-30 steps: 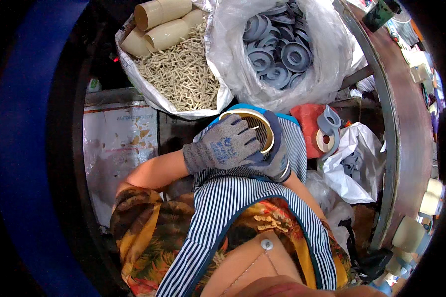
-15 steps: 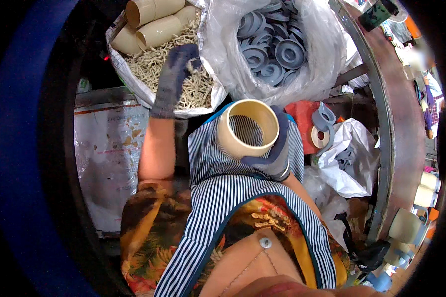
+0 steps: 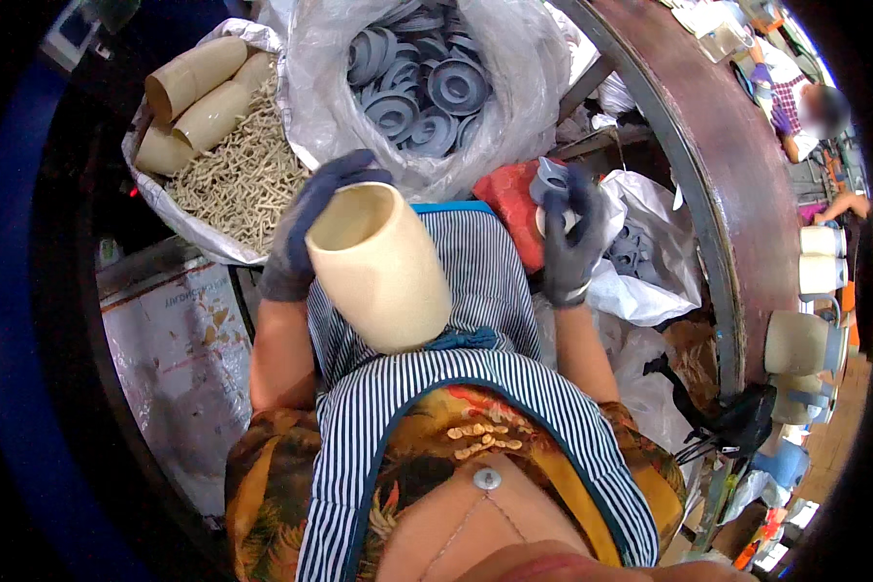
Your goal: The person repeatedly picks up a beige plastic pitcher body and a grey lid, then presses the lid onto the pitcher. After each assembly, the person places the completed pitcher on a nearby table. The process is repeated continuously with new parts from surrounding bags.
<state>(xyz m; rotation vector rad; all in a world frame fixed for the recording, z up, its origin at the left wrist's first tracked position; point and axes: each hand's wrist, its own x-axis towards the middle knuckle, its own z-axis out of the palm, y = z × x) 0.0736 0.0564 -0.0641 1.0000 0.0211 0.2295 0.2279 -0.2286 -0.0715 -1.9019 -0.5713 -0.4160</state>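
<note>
My left hand [image 3: 306, 228] grips a cream hollow plastic cylinder [image 3: 383, 272] by its left side, above my striped lap. The cylinder is tilted, with its open rim facing up and to the left. Over a red cloth [image 3: 510, 209] to the right, my right hand [image 3: 570, 242] has its fingers curved and apart, at a grey plastic ring-shaped piece [image 3: 550, 177]. A pale roll beneath is mostly hidden by those fingers. Both hands wear grey gloves. Whether the right fingers touch the grey piece is unclear.
Several cream cylinders [image 3: 196, 80] lie in a white sack among small beige pegs [image 3: 228, 179]. A clear plastic bag [image 3: 310, 78] holds grey discs. Beyond the brown table [image 3: 718, 194] on the right are cream containers [image 3: 795, 344] and another person.
My left hand has left the peg sack and taken the cylinder, which is now tilted and further left. My right hand has let go of it and moved to the red cloth.
</note>
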